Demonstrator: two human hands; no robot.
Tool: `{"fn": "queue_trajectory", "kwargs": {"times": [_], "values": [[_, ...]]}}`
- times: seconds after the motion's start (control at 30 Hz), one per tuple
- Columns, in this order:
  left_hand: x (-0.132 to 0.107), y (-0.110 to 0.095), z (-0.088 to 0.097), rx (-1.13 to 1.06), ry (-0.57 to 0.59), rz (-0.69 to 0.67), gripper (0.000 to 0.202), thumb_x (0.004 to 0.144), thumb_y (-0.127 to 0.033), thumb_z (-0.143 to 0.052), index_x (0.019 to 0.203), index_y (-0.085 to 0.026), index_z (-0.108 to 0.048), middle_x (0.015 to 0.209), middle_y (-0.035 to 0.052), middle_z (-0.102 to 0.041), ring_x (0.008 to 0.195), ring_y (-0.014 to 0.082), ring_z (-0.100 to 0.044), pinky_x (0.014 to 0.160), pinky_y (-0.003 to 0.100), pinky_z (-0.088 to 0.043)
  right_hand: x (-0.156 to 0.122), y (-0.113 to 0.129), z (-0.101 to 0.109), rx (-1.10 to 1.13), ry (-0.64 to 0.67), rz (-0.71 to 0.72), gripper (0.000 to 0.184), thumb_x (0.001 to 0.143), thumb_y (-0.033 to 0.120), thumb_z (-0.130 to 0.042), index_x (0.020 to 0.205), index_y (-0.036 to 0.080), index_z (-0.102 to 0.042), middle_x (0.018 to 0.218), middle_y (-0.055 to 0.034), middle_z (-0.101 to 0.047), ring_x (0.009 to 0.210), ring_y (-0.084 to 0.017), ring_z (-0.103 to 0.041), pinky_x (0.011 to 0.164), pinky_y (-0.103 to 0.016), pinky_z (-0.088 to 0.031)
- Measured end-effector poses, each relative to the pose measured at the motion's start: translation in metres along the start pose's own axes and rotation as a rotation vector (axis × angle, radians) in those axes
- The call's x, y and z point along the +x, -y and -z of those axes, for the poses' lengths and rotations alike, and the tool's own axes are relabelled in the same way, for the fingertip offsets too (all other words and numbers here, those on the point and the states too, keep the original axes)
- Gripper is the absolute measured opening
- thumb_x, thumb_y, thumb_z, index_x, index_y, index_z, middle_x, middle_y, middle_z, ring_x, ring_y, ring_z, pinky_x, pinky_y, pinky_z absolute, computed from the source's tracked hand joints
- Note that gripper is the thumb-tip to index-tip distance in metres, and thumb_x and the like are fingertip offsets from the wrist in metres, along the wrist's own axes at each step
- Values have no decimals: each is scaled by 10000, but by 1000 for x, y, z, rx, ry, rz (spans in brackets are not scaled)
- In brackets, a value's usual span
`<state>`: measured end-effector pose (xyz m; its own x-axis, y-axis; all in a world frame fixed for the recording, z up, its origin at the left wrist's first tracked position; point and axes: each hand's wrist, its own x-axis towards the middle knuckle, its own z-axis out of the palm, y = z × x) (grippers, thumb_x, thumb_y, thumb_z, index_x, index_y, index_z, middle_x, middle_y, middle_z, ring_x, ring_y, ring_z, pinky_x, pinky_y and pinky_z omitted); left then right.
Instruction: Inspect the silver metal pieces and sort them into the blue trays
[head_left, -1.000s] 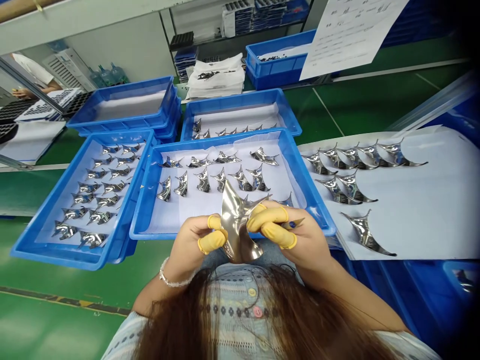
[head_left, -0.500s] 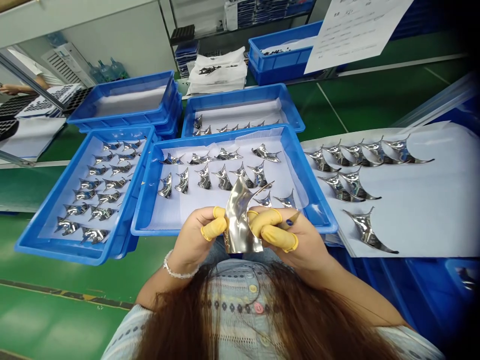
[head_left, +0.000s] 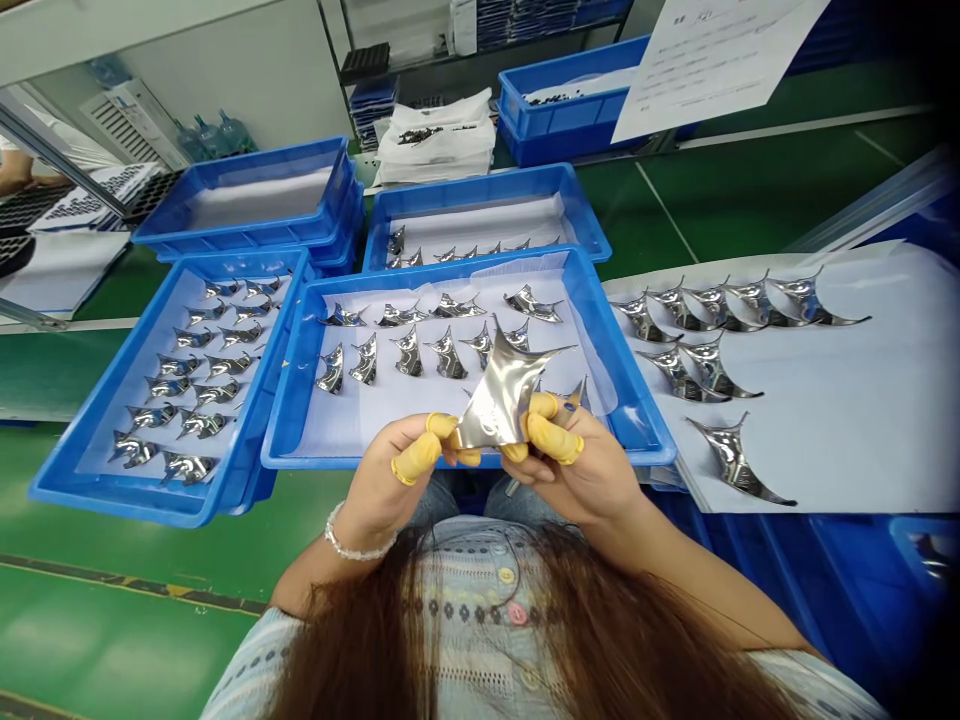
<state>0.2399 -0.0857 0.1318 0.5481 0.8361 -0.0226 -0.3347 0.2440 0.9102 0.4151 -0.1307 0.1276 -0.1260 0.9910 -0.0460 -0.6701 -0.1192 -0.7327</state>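
We find a mirror-polished curved metal piece (head_left: 499, 405) held just above the near rim of a blue plastic tray (head_left: 315, 463). The left hand (head_left: 394, 465) is closed on the piece's left side and the right hand (head_left: 577, 465) on its right side, with yellow finger cots (head_left: 416, 458) pressed against the metal.

We judge the piece to be light and thin, yet stiff enough to keep its three-pointed curve. Its polished faces are likely to be slippery and easily marked. We recommend taking hold along the curved edges with cots on, and keeping clear of the tapered points, which appear sharp and prone to bending.

Other pieces (head_left: 409, 352) of the same form stand in rows on a white liner (head_left: 375, 415) in this tray. More lie in a second tray (head_left: 112, 510) to the left, a third tray (head_left: 480, 180) beyond, and on a white sheet (head_left: 847, 440) to the right.

Reflections blur the piece's outline, and it hides parts of the fingers behind it. A slim dark-tipped object (head_left: 574, 398) shows at the right hand; we cannot tell what it is or whether that hand grips it. Hair (head_left: 525, 640) covers the lower middle of the view.
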Motion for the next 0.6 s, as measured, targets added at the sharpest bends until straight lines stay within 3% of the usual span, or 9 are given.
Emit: {"fn": "queue_trajectory", "kwargs": {"times": [0.2,0.33,0.5,0.6], "values": [[-10,-6,-5,-15,68,10,192,809,-391,-796,890,-217,-808,740,47,-704,690,173,-621,703,329,-527,5,-8,6,177,33,-89,341,768,410,-824,714,167,-591,564,74,-521,368,-13,-230,399,-179,-190],[-16,-9,-5,-30,149,-4,204,861,-313,-751,1056,-283,-806,828,49,-714,757,177,-641,774,349,-541,8,-16,9,207,24,-146,357,756,434,-824,743,166,-589,582,69,-544,368,-11,-218,395,-175,-174],[-14,-8,-2,76,136,-83,189,851,-359,-760,1012,-280,-818,801,47,-687,734,169,-615,730,322,-523,7,-16,9,198,39,-152,355,766,434,-816,758,180,-568,597,67,-545,373,-17,-213,396,-181,-163],[-8,-6,3,168,78,-117,233,866,-423,-732,993,-250,-822,791,60,-686,734,177,-611,716,317,-524,5,-12,8,109,42,-85,375,790,461,-796,729,190,-544,536,82,-459,384,-34,-209,415,-199,-168]]}}
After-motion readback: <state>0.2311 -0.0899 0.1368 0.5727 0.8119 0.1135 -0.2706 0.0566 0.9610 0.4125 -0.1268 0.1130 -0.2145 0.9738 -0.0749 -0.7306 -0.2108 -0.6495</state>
